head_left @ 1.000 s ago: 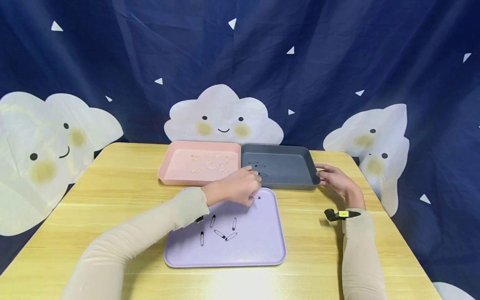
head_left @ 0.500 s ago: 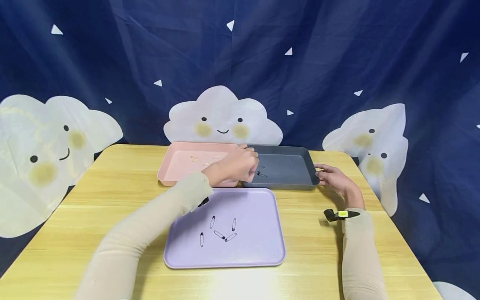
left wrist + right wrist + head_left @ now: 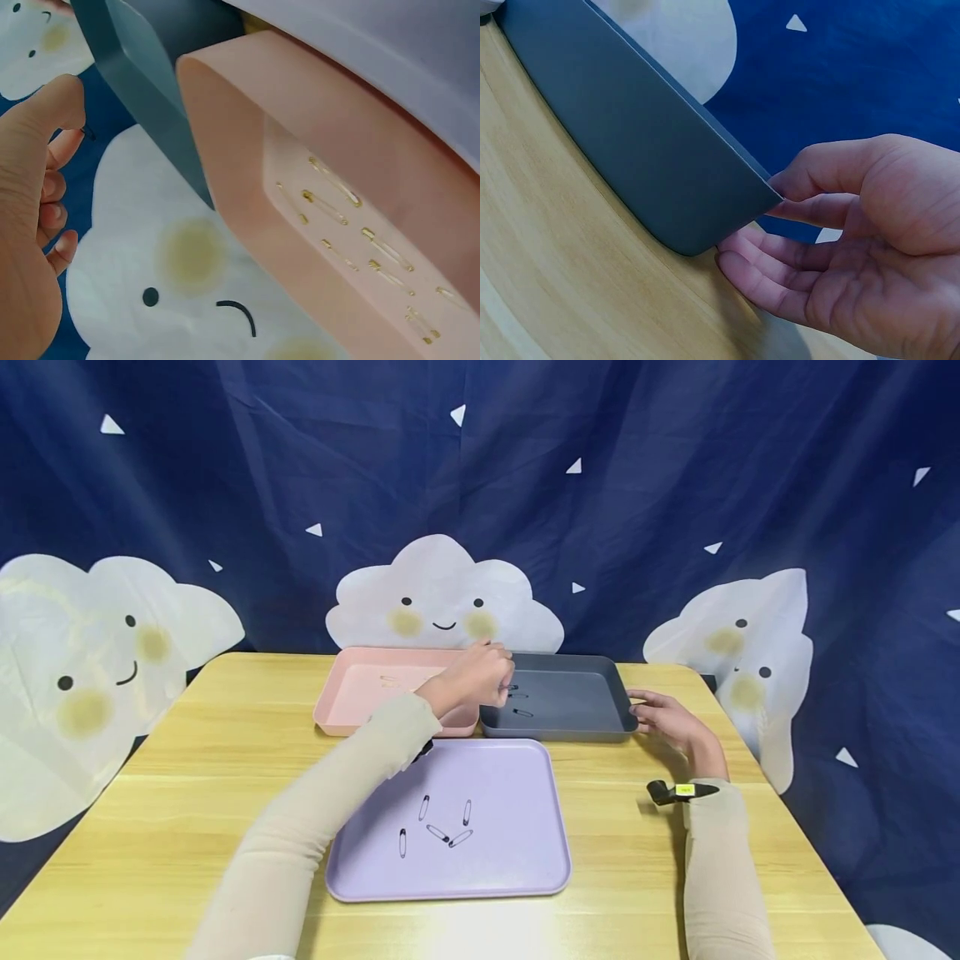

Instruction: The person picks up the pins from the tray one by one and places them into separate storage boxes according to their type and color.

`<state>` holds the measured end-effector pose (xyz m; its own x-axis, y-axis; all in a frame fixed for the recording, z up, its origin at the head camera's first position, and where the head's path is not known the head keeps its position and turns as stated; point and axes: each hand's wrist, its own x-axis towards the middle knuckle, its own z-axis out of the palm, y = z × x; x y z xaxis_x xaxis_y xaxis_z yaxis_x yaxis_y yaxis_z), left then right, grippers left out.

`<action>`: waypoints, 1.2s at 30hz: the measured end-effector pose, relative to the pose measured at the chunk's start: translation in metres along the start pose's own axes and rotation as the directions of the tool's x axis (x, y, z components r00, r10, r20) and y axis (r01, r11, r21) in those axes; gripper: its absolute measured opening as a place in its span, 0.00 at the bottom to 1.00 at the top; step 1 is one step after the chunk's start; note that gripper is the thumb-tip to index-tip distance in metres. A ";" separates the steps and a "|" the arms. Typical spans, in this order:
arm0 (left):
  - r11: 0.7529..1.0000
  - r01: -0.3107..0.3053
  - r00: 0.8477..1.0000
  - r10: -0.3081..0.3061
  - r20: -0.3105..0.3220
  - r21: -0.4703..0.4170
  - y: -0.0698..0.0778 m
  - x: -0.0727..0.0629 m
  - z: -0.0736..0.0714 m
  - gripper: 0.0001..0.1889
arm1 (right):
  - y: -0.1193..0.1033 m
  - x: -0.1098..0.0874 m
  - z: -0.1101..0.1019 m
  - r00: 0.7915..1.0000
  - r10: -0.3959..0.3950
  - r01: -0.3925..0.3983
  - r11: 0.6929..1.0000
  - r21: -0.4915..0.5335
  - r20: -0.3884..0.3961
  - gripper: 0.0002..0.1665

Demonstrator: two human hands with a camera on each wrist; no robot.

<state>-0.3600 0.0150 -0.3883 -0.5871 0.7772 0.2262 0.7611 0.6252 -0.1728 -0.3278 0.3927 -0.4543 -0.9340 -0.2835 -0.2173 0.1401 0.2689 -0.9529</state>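
Observation:
My left hand (image 3: 474,677) is raised over the left end of the dark grey tray (image 3: 573,697), near its border with the pink tray (image 3: 352,693). Thumb and index finger pinch a small black safety pin (image 3: 88,133), mostly hidden by the fingers. Inside the grey tray lie a few black safety pins (image 3: 522,713), close to that hand. At the tray's right end, my right hand (image 3: 670,718) holds the corner, thumb at the rim and other fingers against the outer wall. Several gold safety pins (image 3: 386,249) are in the pink tray.
A flat lilac tray (image 3: 517,860) sits in front of the other two, bearing several black safety pins (image 3: 467,812). All stand on a wooden table (image 3: 622,877). A dark blue curtain with white clouds (image 3: 446,593) hangs behind the far edge.
My left hand has moved up and away from the lilac tray's far edge to over the grey tray's left end, carrying a safety pin. The right hand stays at the grey tray's corner.

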 end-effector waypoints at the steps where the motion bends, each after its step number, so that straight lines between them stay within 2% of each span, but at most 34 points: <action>1: 1.000 0.006 1.000 -0.006 0.002 -0.004 -0.001 0.001 0.002 0.03 | 0.000 0.000 0.000 1.000 -0.001 0.001 1.000 0.003 0.001 0.34; 13: 0.998 0.068 0.997 -0.069 0.047 0.016 -0.005 0.007 0.023 0.04 | -0.002 -0.002 0.001 1.000 -0.006 0.006 1.000 0.024 0.008 0.34; 23: 0.998 0.056 0.995 -0.058 0.080 0.035 0.000 0.008 0.037 0.04 | 0.000 0.000 0.000 1.000 0.000 0.000 1.000 0.024 0.007 0.34; 31: 0.996 0.057 0.996 -0.062 0.066 0.069 0.001 0.008 0.043 0.04 | 0.002 0.000 -0.001 1.000 0.001 -0.001 1.000 0.009 0.000 0.34; 36: 0.995 0.082 0.988 -0.090 0.128 0.063 0.001 0.008 0.042 0.05 | 0.002 0.001 -0.001 1.000 0.004 -0.004 1.000 0.002 -0.001 0.34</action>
<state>-0.3753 0.0249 -0.4273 -0.6833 0.7208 0.1166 0.6914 0.6901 -0.2141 -0.3287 0.3936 -0.4562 -0.9336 -0.2818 -0.2214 0.1447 0.2686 -0.9523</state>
